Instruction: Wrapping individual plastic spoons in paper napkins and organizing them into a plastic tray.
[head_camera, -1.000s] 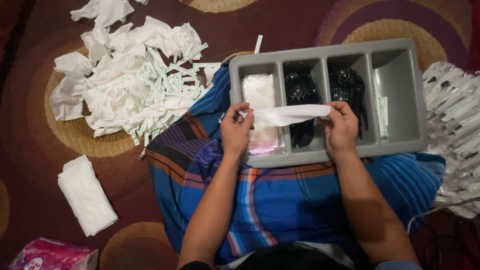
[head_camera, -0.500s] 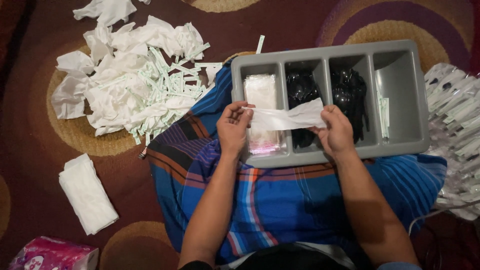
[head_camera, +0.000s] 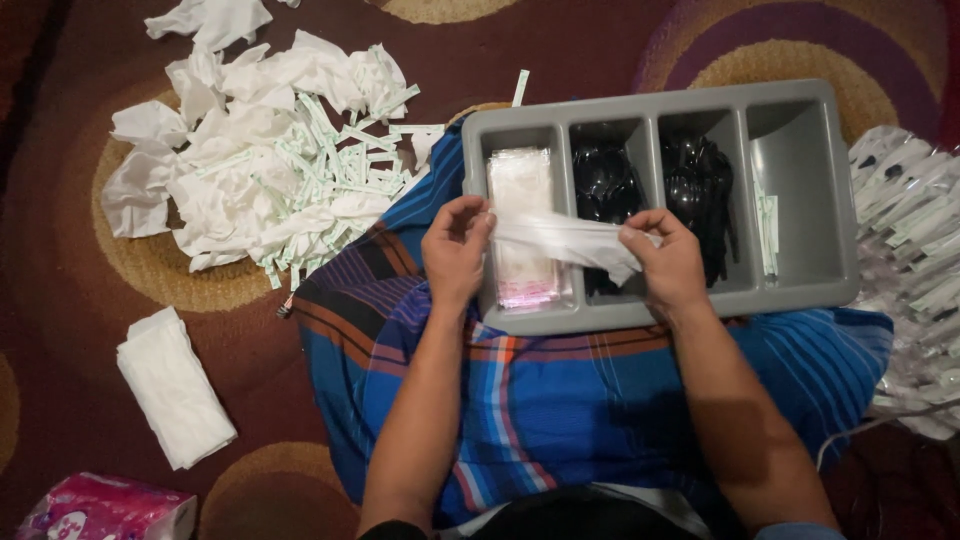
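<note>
Napkin (head_camera: 570, 240) now twisted narrower — left hand (head_camera: 455, 250), right hand (head_camera: 665, 262) gripping; tray (head_camera: 800, 290) beneath.

Forearms bare to near edge of view; no sleeves, rings, watch visible on left hand (head_camera: 455, 255) or right hand (head_camera: 665, 265). Lap covered by wrap cloth (head_camera: 560, 400): blue plaid, stripes in orange, red, white, purple. Dark garment edge at waist, white strip beside it.

Dark maroon carpet (head_camera: 60, 330) with tan and purple ring patterns is covering the floor; dim indoor light is falling from above, leaving the edges lying in shadow.
</note>
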